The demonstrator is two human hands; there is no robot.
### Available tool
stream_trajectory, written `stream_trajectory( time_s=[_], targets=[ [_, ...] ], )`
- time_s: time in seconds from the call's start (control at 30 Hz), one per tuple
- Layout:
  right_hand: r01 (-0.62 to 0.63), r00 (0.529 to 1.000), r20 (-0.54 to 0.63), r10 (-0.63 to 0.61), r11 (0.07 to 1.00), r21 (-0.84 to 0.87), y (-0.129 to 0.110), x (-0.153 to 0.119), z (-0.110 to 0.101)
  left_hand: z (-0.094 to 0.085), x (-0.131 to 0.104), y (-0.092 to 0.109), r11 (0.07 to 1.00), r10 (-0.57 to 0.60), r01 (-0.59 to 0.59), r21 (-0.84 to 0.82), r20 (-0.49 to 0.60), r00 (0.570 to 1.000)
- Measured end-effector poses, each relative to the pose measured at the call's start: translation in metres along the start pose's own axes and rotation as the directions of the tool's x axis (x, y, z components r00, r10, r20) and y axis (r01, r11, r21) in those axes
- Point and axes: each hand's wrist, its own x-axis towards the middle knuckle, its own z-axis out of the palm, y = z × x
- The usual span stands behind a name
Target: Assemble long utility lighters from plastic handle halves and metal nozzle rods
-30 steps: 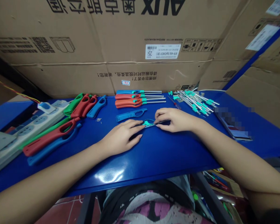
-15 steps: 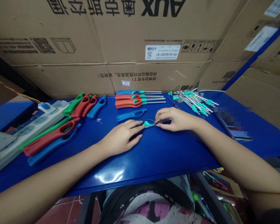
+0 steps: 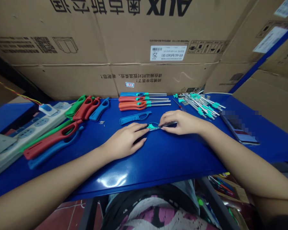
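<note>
Both hands meet over a blue lighter shell (image 3: 154, 123) with a teal part (image 3: 151, 126) in it, low on the blue table. My left hand (image 3: 126, 140) is closed on the shell's left end, its palm hiding most of that end. On the right, my right hand (image 3: 175, 122) pinches the metal tube (image 3: 171, 123) joined to the teal part. Just behind my left hand lies an empty blue half shell (image 3: 135, 118). Farther back, assembled lighters (image 3: 133, 105) in blue, red and orange are lined up with their tubes pointing right.
Loose tubes with teal parts (image 3: 203, 105) are heaped at the back right, beside a screwdriver (image 3: 179, 104) and a phone (image 3: 241, 129). Coloured shells (image 3: 52, 140) and a power strip (image 3: 31, 131) occupy the left. Small metal pins (image 3: 101, 122) lie near the shells. A cardboard box (image 3: 132, 54) stands behind.
My right hand's fingertips have shifted very slightly left at the tube. The camera view has moved a little; my left hand keeps its place.
</note>
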Motion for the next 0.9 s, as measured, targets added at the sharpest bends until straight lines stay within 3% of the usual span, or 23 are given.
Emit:
stream_trajectory(
  time_s=[0.9],
  targets=[
    [0.031, 0.999, 0.019, -0.029, 0.992, -0.119, -0.0029, -0.0014, 0.0018, -0.0024, 0.0025, 0.0056, 0.997, -0.003, 0.002, 0.078, 0.021, 1.000]
  ],
)
